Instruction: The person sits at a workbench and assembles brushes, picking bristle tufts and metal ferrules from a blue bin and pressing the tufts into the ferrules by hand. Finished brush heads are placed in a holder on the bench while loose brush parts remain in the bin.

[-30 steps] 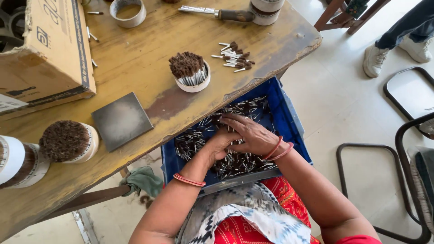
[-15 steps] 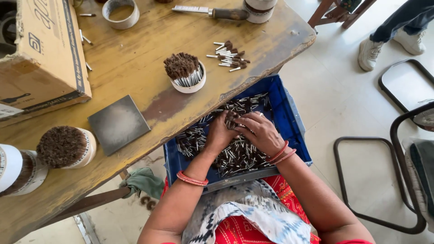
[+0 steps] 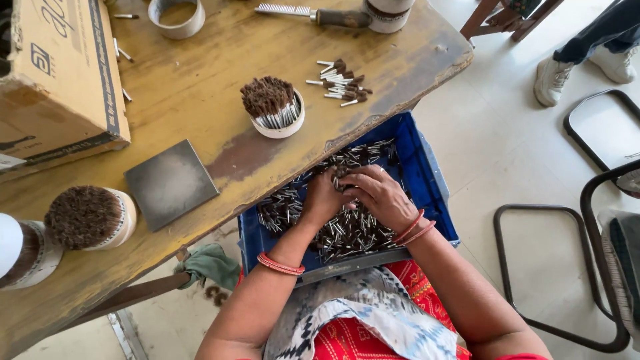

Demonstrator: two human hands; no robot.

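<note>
The small brush pieces [image 3: 347, 230], dark-tipped with metal stems, lie heaped in the blue crate [image 3: 427, 180] on the person's lap, under the bench [image 3: 200, 87] edge. Since a second ago both hands have drawn closer together over the heap's middle, gathering pieces. The left hand [image 3: 323, 200] curls its grip around a small bunch; the right hand [image 3: 380, 193] lies cupped, fingers half bent, pressing pieces toward it. Whether it pinches any, I cannot tell.
</note>
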